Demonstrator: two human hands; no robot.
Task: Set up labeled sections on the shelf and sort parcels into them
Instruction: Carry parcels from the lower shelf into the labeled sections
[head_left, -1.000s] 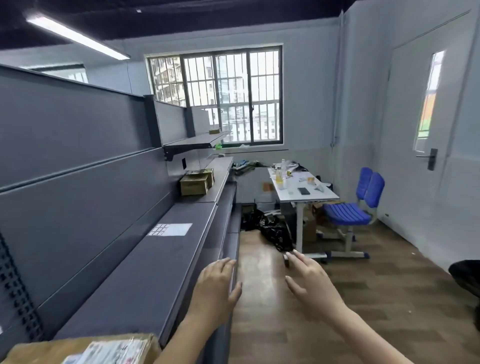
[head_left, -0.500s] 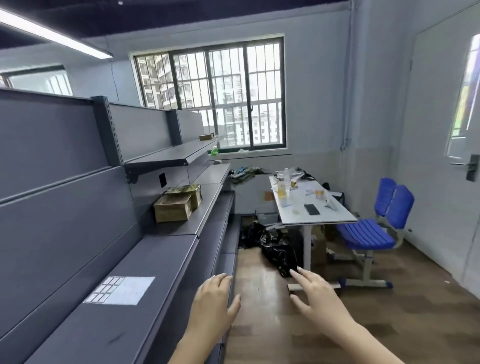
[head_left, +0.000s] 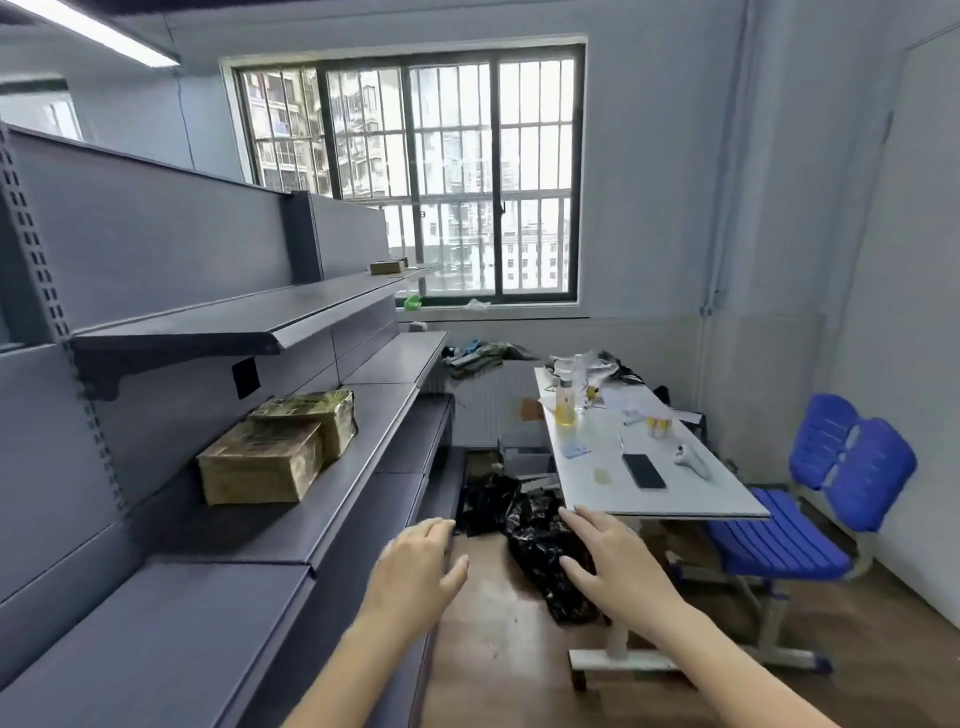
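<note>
A grey metal shelf (head_left: 332, 483) runs along the left wall. Two brown cardboard parcels (head_left: 260, 465) sit side by side on its middle level, the farther one (head_left: 317, 413) touching the nearer. A small flat parcel (head_left: 387, 266) lies at the far end of the upper shelf board. My left hand (head_left: 418, 564) hovers with relaxed fingers beside the shelf's front edge, holding nothing. Level with it, above the floor near the white table's corner, my right hand (head_left: 615, 558) is spread and also holds nothing.
A white table (head_left: 670, 493) on the right carries a phone (head_left: 643, 471), a bottle (head_left: 565, 402) and small items. Black plastic bags (head_left: 535, 540) lie on the wooden floor below it. Blue chairs (head_left: 810, 519) stand at the right wall. A barred window (head_left: 431, 176) fills the far wall.
The view has advanced along the shelf toward the window. The white label sheet and the nearest parcel have dropped out of sight. Both hands stay raised and hold nothing.
</note>
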